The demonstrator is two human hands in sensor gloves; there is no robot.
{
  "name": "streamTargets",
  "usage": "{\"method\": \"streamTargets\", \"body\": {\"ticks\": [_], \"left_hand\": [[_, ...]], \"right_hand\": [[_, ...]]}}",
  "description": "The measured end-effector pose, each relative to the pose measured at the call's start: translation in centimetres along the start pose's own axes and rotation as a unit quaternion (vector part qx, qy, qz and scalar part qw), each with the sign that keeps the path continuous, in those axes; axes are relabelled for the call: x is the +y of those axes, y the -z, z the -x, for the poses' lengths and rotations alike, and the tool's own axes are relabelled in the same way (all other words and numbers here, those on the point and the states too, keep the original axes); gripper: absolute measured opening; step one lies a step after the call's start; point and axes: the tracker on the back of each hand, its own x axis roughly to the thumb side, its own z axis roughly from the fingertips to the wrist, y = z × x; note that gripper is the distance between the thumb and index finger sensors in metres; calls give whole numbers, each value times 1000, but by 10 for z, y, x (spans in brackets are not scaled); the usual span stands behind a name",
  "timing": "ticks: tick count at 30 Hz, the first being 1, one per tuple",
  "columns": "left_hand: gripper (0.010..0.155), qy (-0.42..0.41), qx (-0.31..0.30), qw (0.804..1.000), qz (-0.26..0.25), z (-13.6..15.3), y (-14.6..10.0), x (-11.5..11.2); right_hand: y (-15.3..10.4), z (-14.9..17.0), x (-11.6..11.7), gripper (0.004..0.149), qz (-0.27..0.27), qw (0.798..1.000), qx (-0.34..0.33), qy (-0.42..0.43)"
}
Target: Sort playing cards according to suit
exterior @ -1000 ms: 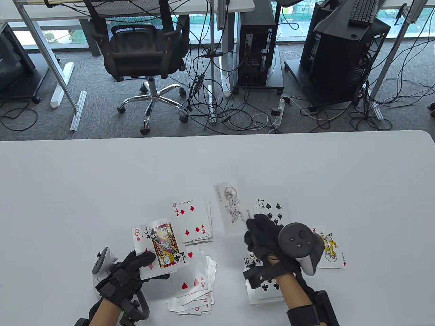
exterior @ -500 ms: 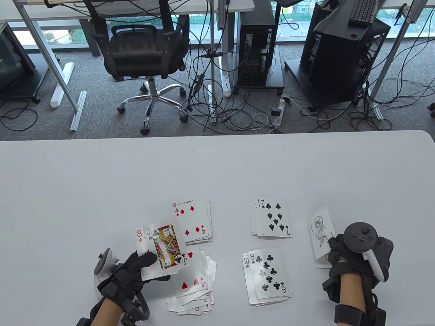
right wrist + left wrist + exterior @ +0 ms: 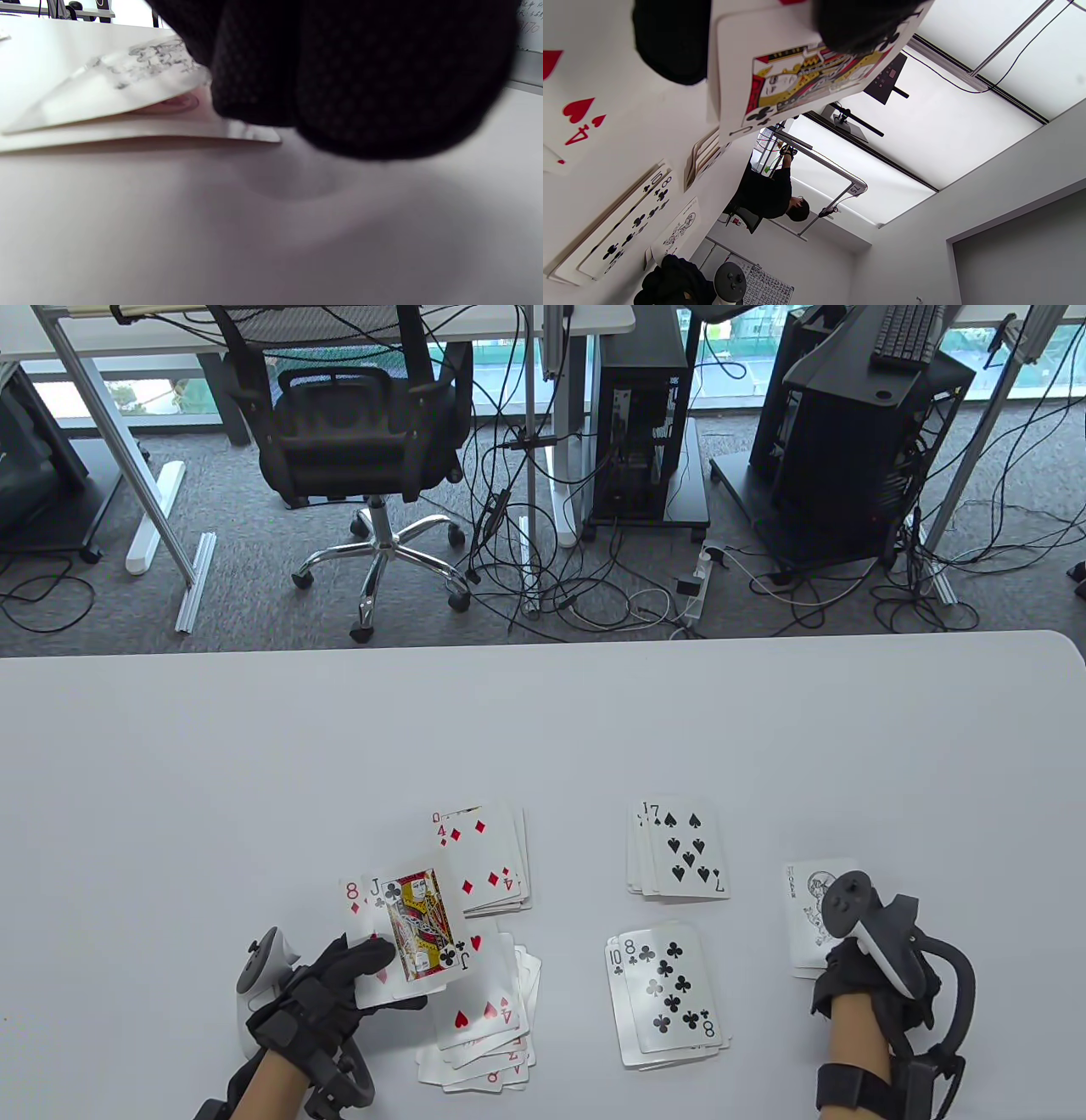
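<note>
My left hand (image 3: 339, 984), at the lower left of the table view, grips a small fan of cards: the jack of clubs (image 3: 417, 925) on top and a red eight of diamonds (image 3: 352, 897) peeking out behind it. The left wrist view shows what the overhead one hides: my thumb pressed across the jack's face and another fingertip (image 3: 670, 42) curled under the fan.

My right hand (image 3: 848, 984), at the lower right, rests on the near edge of the black-and-white joker (image 3: 806, 912), which lies on the tabletop (image 3: 254, 746). From above, the tracker covers my fingers, so I cannot tell there whether they pinch the card. The right wrist view is close and blurred: dark glove over the joker's near corner, that card lifted slightly off another card (image 3: 127, 131) beneath it. Even so, I cannot say whether the hand grips or only presses.

The sorted piles sit between my hands: diamonds (image 3: 479, 861) with a four on top, just above the fan; hearts (image 3: 479, 1022) spread loosely below it; spades (image 3: 679, 857) topped by a seven right of centre; clubs (image 3: 670, 993) below them, an eight over a ten. The left wrist view also catches the clubs pile and the joker side-on, at its lower left.
</note>
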Motion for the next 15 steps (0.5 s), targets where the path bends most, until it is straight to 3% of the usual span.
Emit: {"method": "streamTargets", "body": {"ticks": [3, 9, 12, 15], "left_hand": [[45, 1, -1, 1000, 0, 0, 0, 1], [45, 4, 0, 1000, 0, 0, 0, 1], [45, 4, -1, 1000, 1, 0, 0, 1], [45, 5, -3, 1000, 3, 0, 0, 1]], "right_hand": [[0, -2, 10, 44, -12, 1000, 14, -17], [-4, -6, 11, 47, 24, 997, 15, -77], [-9, -10, -2, 50, 45, 997, 17, -66], [-18, -26, -25, 50, 80, 995, -36, -40]]}}
